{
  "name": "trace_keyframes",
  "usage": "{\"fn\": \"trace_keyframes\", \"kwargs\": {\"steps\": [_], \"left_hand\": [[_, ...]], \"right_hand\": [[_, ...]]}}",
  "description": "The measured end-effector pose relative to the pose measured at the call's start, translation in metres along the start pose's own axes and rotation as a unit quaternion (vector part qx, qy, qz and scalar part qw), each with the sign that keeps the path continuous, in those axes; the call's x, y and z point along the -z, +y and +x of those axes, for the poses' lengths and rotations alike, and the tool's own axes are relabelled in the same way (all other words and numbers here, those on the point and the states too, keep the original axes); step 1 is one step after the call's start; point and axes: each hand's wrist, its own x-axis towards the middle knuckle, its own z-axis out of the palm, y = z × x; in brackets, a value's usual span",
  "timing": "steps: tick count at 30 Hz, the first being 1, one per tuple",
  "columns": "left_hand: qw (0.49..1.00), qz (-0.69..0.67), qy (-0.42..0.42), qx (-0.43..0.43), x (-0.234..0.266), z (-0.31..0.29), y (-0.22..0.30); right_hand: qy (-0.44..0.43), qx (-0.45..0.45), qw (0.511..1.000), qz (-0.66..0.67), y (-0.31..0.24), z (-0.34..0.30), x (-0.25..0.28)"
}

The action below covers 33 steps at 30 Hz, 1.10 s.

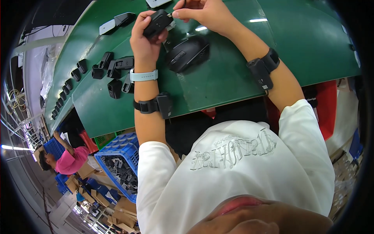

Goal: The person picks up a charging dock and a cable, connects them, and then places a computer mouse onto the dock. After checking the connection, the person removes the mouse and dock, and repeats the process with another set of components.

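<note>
My left hand is closed round a small black box-shaped device, lifted over the green table. At the device's right end my right hand pinches a cable plug between thumb and finger. The plug's light metal tip touches or nearly touches the device; I cannot tell whether it is inserted. A dark cable shows by the right fingers. Below both hands lies a black computer mouse. Several loose black devices lie left of my left wrist.
A row of black devices runs along the table's left side. A black-and-silver piece lies at the far left. Below the table edge stand a blue crate full of dark parts and a red bin. A person in pink is at the left.
</note>
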Motion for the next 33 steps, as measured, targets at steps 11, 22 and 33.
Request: {"fn": "trace_keyframes", "kwargs": {"steps": [11,22,33], "left_hand": [[0.995,-0.091,-0.036,0.037,0.001,-0.001,0.001],[0.997,0.069,0.034,-0.027,-0.006,-0.001,-0.001],[0.997,0.007,-0.072,0.011,0.003,0.003,0.001]], "right_hand": [[-0.038,0.072,0.995,0.055,0.0,-0.003,0.0],[-0.006,0.113,0.992,-0.061,-0.006,-0.008,0.0],[0.015,0.091,0.995,0.036,0.001,-0.001,0.0]]}}
